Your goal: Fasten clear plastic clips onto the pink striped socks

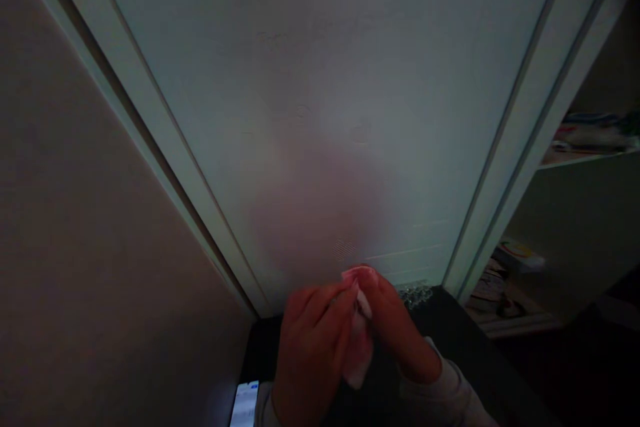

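Observation:
A small pink cloth (358, 353) is bunched between my two hands at the lower middle, its loose end hanging down. My left hand (313, 343) has its fingers pressed together on the cloth from the left. From the right, my right hand (393, 320) closes on the cloth's upper part. The fingers of both hands meet near the top of the cloth, just in front of a pale panel. Whether anything is wrapped inside the cloth cannot be made out.
A pale framed panel (320, 113) rises behind a dark surface (450, 327). A lit phone (245, 405) lies at the lower left. Something clear and shiny (415, 295) sits by the panel's foot. Shelves (590, 159) with items stand right, a plain wall (100, 213) left.

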Demonstrator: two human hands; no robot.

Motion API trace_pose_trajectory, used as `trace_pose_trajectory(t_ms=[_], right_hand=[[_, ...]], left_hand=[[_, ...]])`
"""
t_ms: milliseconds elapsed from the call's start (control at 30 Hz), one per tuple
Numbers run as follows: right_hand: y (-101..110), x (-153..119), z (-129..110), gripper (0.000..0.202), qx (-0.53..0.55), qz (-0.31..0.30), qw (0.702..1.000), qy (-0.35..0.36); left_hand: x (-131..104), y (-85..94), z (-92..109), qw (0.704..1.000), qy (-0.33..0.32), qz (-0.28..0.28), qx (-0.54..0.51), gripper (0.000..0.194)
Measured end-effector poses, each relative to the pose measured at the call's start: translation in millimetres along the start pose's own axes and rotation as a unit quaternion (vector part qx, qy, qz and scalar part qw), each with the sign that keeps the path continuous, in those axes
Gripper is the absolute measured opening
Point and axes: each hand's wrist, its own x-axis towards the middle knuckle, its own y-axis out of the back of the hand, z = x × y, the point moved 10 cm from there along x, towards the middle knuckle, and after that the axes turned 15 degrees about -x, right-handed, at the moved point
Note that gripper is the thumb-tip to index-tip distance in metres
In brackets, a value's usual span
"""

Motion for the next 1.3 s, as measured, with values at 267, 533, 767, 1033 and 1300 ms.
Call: trace_pose_trajectory(t_ms=[267, 533, 767, 1033, 1300], right_hand=[[17, 18, -1, 0.035, -0.010, 0.062, 0.998, 0.023], [27, 29, 2, 0.033, 0.002, 0.096, 0.995, 0.020], [35, 26, 10, 0.034, 0.054, 0.142, 0.988, 0.017], [55, 12, -10, 0.013, -0.023, 0.236, 0.963, 0.126], [60, -6, -37, 0.013, -0.114, 0.276, 0.920, 0.253]], left_hand=[[8, -15.0, -19, 0.998, 0.057, -0.027, 0.013, 0.015], [13, -23.7, -36, 0.997, 0.075, 0.011, -0.024, 0.015], [6, -27.2, -58, 0.971, 0.219, 0.057, -0.078, 0.023], [-3, -41.5, -76, 0.908, 0.357, 0.076, -0.205, 0.013], [-7, -55.6, -79, 0.877, 0.376, 0.059, -0.295, 0.013]])
